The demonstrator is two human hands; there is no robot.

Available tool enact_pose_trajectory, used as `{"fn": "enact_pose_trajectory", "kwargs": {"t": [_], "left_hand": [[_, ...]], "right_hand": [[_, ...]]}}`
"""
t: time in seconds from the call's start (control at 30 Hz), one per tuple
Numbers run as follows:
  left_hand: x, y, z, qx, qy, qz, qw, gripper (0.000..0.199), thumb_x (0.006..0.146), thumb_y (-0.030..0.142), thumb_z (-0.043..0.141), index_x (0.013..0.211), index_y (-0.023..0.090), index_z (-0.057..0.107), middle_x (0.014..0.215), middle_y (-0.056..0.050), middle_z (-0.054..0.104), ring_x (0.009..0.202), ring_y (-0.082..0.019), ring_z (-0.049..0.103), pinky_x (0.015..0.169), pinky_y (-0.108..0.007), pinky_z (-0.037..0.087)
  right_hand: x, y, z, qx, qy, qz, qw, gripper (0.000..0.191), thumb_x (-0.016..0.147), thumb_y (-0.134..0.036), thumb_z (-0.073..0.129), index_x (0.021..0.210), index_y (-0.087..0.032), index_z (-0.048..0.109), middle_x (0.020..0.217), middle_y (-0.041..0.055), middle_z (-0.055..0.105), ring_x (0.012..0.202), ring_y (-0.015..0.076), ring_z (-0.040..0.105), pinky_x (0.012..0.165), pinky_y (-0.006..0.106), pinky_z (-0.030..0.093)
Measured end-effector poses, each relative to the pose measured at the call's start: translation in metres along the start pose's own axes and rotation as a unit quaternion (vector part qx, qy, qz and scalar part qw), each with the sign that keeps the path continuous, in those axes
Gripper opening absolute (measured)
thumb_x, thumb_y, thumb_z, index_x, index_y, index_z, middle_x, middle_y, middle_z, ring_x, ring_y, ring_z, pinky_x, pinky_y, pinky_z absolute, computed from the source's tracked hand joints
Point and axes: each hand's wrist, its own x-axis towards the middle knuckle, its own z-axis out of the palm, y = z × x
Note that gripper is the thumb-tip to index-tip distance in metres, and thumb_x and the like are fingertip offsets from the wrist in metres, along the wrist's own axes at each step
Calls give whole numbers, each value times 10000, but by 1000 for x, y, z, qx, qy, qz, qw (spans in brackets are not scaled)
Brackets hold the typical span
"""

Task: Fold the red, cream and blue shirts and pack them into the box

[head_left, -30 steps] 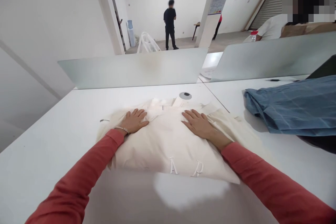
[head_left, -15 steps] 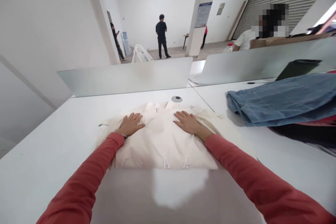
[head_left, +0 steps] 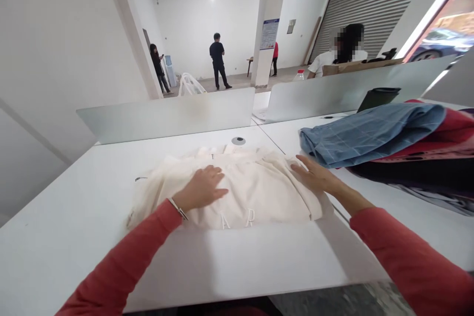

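Note:
A cream top (head_left: 244,192) lies partly folded on the white table (head_left: 66,217), its collar and small label at the far side and raised white letters near its front edge. My left hand (head_left: 203,187) is over the left middle of the cloth, fingers apart and slightly bent, thumb pointing right. Whether it presses on the fabric I cannot tell. My right hand (head_left: 314,175) is at the top's right side, fingers stretched out and apart along the folded-in cloth. Nothing shows gripped in either hand.
A pile of clothes with a blue checked garment (head_left: 363,133) on top lies at the right. Frosted dividers (head_left: 166,116) edge the table's back. A round cable cover (head_left: 238,141) sits behind the top. Beyond, several people stand or sit, one nearby at right (head_left: 322,61).
Both hands have come off their flat spots on the cloth. The left moved right and nearer the middle; the right moved outward to the right side. The top's right part now looks folded in.

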Motion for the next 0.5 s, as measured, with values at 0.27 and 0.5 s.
{"fn": "enact_pose_trajectory", "kwargs": {"t": [0.27, 0.5], "left_hand": [[16, 41, 62, -56, -41, 38, 997, 472, 874, 509, 321, 1237, 216, 391, 1337, -53, 401, 1272, -277, 255, 998, -516, 225], [-7, 36, 45, -35, -6, 5, 999, 427, 869, 477, 367, 1203, 224, 443, 1341, -55, 394, 1272, -274, 269, 986, -474, 286]], "right_hand": [[-5, 23, 42, -40, 8, 39, 998, 462, 819, -374, 319, 1166, -114, 480, 1241, 125, 475, 1181, 258, 394, 1010, 392, 294], [-4, 29, 39, -23, -6, 35, 999, 524, 807, -418, 324, 1195, -92, 461, 1242, 139, 472, 1172, 266, 401, 1003, 396, 298]]}}
